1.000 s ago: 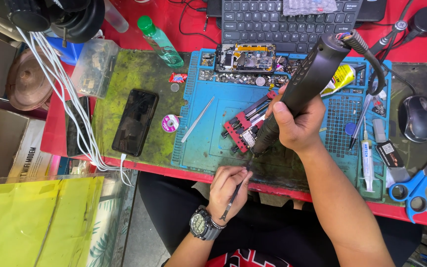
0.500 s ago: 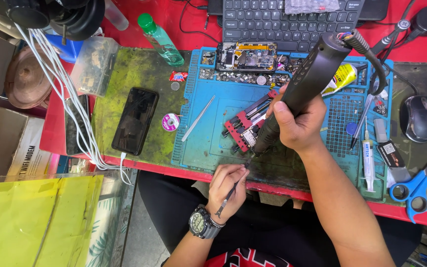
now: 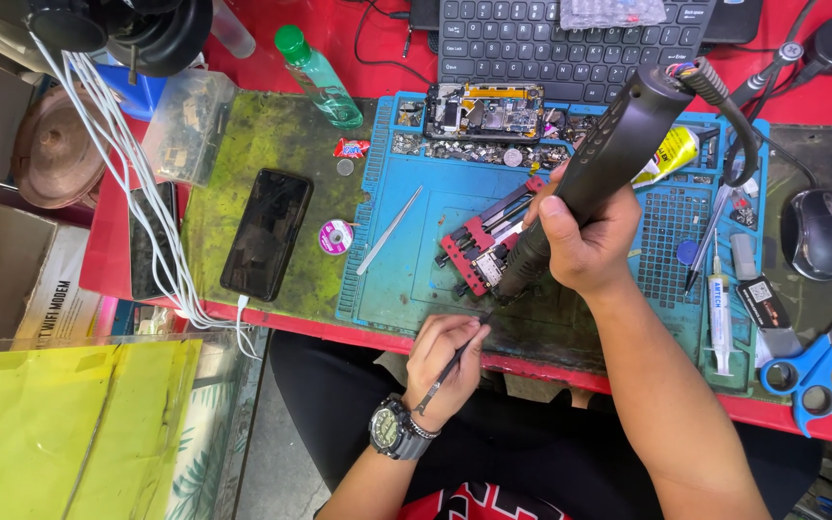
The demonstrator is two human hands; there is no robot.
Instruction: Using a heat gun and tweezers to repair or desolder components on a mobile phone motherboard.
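My right hand (image 3: 585, 241) grips a thick black hot-air tool (image 3: 609, 159), tilted with its nozzle down over a small circuit board clamped in a red holder (image 3: 479, 252) on the blue repair mat (image 3: 406, 250). My left hand (image 3: 445, 361), with a watch on the wrist, holds thin black tweezers (image 3: 455, 364) at the near table edge, their tip pointing up toward the holder. An opened phone body (image 3: 485, 111) lies at the far edge of the mat.
A dark phone (image 3: 267, 234) and a solder spool (image 3: 336, 236) lie on the green mat. Silver tweezers (image 3: 389, 231), a green bottle (image 3: 318, 77), keyboard (image 3: 570, 39), mouse (image 3: 820, 231), syringe (image 3: 719, 313), blue scissors (image 3: 811, 371) and white cables (image 3: 151, 202) surround the work area.
My left hand with the tweezers has risen from below the table edge toward the clamped board. The right hand and its tool have stayed nearly still.
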